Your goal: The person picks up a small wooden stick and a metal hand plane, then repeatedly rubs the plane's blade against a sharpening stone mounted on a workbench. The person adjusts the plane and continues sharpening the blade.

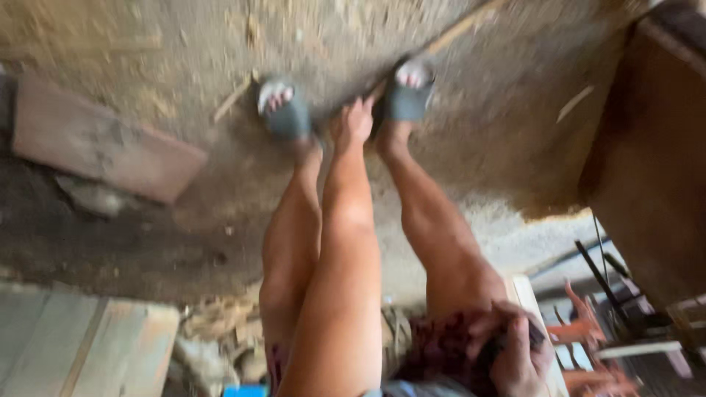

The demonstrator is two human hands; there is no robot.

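I am bent over, looking down my bare legs at my feet in grey sandals (285, 110) on a dusty floor. My left hand (355, 121) reaches down between the feet. Its fingers are stretched out, and the tips are at the near end of a thin wooden strip (456, 31) that runs up and right past the right sandal (409, 94). Nothing is seen in that hand. My right hand (515, 353) is at the bottom right by my patterned shorts (441, 349), its fingers curled over a small dark object (507, 340). The picture is blurred.
A flat reddish board (103, 143) lies on the floor at left. Pale planks (81, 345) and wood scraps (220, 323) are at bottom left. A brown wooden bench or cabinet (651, 169) stands at right, with orange metal parts (588, 345) below it.
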